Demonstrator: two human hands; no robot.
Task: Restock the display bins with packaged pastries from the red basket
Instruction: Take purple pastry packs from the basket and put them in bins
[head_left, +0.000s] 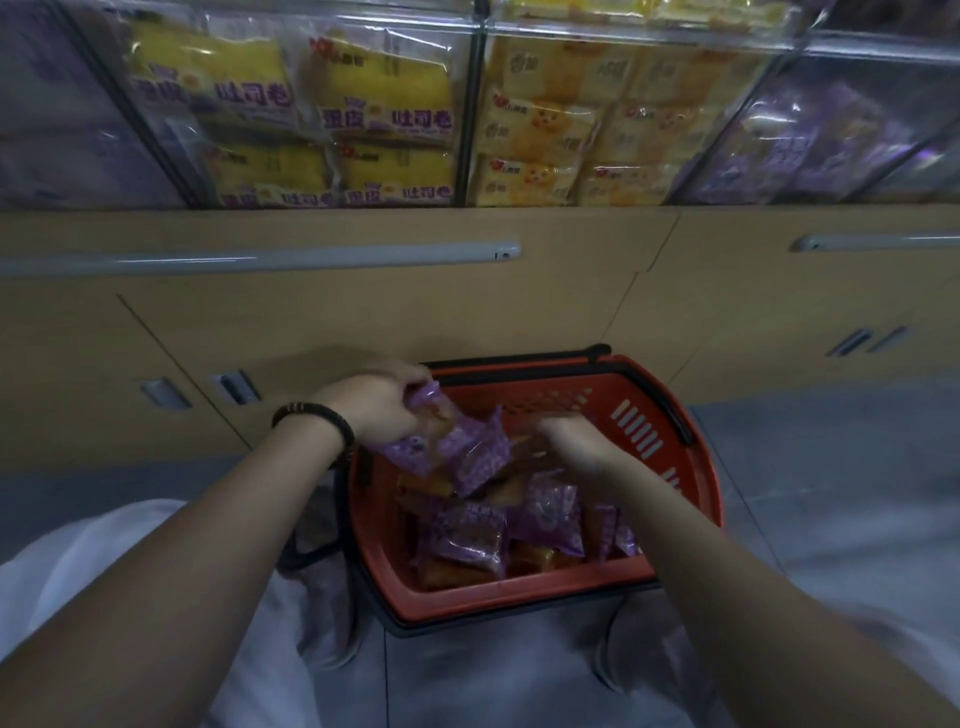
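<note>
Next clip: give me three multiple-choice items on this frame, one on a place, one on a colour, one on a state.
1. Where is the red basket? A on the floor before the cabinet; B on a shelf; C on a counter.
2. What colour are the packets in the left hand? A yellow; B purple; C green.
3. What is the left hand doing? A lying flat; B pulling a drawer; C gripping packets.
Key: 1 A, it stands low in front of the cabinet doors; 2 B, purple wrappers show; 3 C, its fingers curl round the packets.
</note>
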